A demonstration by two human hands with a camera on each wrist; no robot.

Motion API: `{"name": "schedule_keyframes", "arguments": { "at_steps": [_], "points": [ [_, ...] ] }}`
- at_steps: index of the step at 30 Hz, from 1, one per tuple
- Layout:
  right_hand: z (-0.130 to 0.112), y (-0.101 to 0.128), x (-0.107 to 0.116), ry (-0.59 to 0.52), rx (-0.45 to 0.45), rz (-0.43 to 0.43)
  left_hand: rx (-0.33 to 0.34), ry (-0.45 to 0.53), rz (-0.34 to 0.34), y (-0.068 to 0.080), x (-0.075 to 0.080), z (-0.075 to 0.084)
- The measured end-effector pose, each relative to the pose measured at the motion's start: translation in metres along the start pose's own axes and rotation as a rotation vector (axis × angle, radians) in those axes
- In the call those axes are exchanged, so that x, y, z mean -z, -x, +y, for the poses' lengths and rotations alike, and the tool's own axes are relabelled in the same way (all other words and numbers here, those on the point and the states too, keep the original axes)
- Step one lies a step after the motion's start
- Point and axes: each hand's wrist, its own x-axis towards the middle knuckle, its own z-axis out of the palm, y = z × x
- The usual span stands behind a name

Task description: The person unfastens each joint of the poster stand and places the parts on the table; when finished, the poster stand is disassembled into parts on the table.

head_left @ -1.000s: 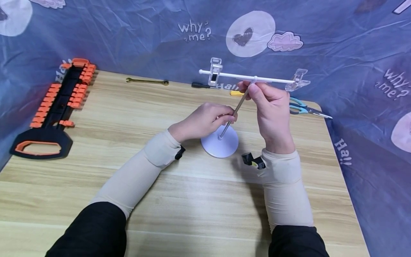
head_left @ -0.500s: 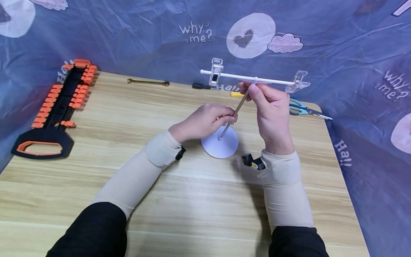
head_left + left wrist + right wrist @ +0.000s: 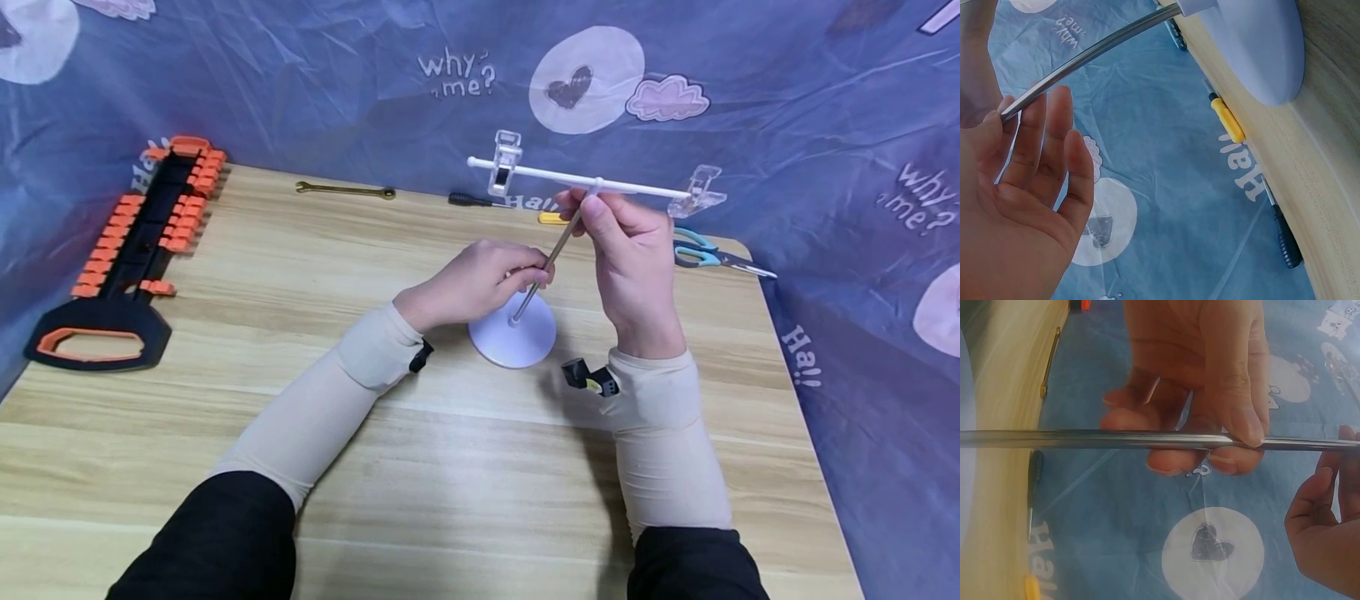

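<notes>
Your left hand (image 3: 472,282) pinches the lower part of the metal rod (image 3: 542,275) between thumb and fingertips, just above the white round base (image 3: 513,335) that sits flat on the tabletop (image 3: 450,467). In the right wrist view the thumb and curled fingers (image 3: 1235,434) close round the rod from both sides. Your right hand (image 3: 633,250) pinches the same rod higher up, right below the white crossbar (image 3: 577,177), with thumb and forefinger closed on it and the other fingers loosely curled.

The rod's long axis runs from the base up and away from you, tilted toward your right, so the joint with the crossbar lies directly above your right hand's fingertips, while the socket in the base lies below and slightly right of your left hand. The left hand is the nearer one to the base; the right is the nearer one to the crossbar. The crossbar lies across the rod, roughly level, with a clear clip (image 3: 504,161) near its left end and another clear clip (image 3: 701,190) at its right end.

Beyond the stand, scissors (image 3: 708,257) lie near your right hand, a screwdriver (image 3: 468,200) and a wrench (image 3: 345,191) rest along the far edge, and a black-and-orange tool (image 3: 131,258) lies well off to the left.
</notes>
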Motion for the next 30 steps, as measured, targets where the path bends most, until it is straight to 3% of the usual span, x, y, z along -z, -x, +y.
{"name": "schedule_keyframes", "arguments": {
  "at_steps": [13, 30],
  "points": [
    [-0.0028, 0.0018, 0.0, 0.022, -0.038, 0.036, 0.017, -0.004, -0.016, -0.001, -0.0013, 0.0019],
    [-0.0039, 0.0002, -0.0022, 0.028, -0.015, 0.029, 0.014, -0.008, -0.018, -0.0002, 0.0017, 0.0047]
  ]
}}
